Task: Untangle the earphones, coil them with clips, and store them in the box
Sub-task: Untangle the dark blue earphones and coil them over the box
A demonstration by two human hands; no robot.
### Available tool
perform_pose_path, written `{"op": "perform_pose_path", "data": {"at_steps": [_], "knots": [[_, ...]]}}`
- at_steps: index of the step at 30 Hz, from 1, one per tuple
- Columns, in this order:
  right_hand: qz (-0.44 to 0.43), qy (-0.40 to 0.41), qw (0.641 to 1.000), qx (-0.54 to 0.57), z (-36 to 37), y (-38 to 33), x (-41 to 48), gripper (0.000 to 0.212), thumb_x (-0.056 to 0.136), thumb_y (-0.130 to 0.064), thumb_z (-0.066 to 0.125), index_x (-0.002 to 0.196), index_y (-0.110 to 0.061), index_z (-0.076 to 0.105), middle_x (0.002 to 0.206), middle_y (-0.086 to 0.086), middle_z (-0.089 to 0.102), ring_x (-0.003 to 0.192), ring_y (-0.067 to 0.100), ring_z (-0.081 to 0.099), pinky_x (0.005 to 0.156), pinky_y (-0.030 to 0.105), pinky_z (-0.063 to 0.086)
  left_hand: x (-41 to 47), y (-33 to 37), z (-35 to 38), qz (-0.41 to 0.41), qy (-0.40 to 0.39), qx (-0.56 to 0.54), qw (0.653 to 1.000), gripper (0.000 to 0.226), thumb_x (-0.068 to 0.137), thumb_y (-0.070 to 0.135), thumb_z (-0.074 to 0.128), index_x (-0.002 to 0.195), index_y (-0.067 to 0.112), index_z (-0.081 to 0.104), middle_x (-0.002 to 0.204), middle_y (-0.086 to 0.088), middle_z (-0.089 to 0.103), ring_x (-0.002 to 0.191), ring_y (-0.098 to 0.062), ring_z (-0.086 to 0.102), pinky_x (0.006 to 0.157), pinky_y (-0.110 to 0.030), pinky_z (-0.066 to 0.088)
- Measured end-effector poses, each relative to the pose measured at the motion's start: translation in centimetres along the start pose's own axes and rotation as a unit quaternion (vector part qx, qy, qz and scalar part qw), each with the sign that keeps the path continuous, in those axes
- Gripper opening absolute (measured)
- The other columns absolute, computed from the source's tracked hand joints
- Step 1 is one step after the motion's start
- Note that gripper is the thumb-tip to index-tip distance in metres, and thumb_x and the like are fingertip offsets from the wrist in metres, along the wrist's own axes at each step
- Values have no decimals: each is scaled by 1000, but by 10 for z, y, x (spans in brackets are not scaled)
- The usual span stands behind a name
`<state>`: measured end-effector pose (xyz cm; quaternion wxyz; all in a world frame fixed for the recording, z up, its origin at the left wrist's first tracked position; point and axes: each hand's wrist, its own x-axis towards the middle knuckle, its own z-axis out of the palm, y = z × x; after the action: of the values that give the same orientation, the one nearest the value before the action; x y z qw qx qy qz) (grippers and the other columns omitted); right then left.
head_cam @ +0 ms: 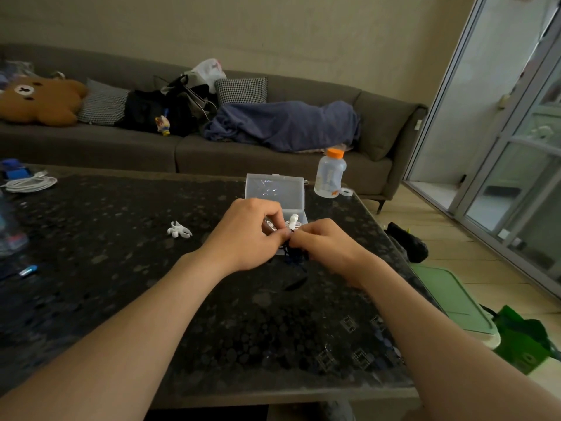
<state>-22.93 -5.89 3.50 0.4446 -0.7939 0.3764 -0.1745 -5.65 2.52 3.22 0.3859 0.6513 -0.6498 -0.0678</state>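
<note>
The left hand [246,235] and right hand [321,244] meet fingertip to fingertip, both pinching the dark blue earphones [296,255], whose tangled cord trails toward the tabletop's [121,268] near edge. Just behind them, toward the far right corner, the clear box [274,189] stands open. A white clip [179,230] lies to its left.

A long grey sofa [303,165] runs across the upper half of the frame against a plain beige wall [273,31], strewn with houndstooth cushions [241,91], a brown bear pillow [39,100] at upper left and a rumpled blue blanket [282,126]. A dark speckled table [121,284] fills the foreground. At right, daylight enters through sliding glass doors [516,165] onto a pale floor [455,247]; the wall and sofa sit in dim, soft shade
</note>
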Motion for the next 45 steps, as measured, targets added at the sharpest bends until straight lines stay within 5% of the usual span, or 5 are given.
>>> {"op": "perform_pose_path", "data": {"at_steps": [15,25,30,37,45], "knots": [[-4,211,969,-125,-1,16,5,26,97,-26,70,73,-16,75,69,-1,72,62,8,66,57,20,54,-2,11,-6,-42,-67,-24,997,11,97,37,75,89,31,73,86,16,72,83,3,67,73,-19,48],[87,152,984,9,2,16,15,12,104,-19,60,115,-15,63,107,9,75,85,16,78,75,35,67,12,5,1,-196,28,-350,916,10,108,18,57,110,13,66,104,-10,77,105,-24,75,103,-50,58],[-1,202,979,-32,1,9,9,20,105,-13,57,116,-18,74,106,-1,73,89,7,69,61,12,53,6,7,-2,-172,-23,-203,964,18,108,15,53,123,24,57,98,-9,73,88,-17,73,72,-22,61],[-4,207,978,14,2,4,7,20,103,-13,62,106,-22,79,91,0,76,76,13,73,60,18,58,-1,9,-3,-43,-32,-54,997,16,87,44,85,98,37,75,95,20,72,86,0,69,70,-17,55],[-17,192,980,55,1,1,3,15,101,-15,67,106,-21,80,95,-5,78,89,8,75,75,19,61,-1,13,-1,-89,-40,-83,992,37,104,54,56,96,27,80,93,12,76,89,-6,71,82,-25,56]]}}
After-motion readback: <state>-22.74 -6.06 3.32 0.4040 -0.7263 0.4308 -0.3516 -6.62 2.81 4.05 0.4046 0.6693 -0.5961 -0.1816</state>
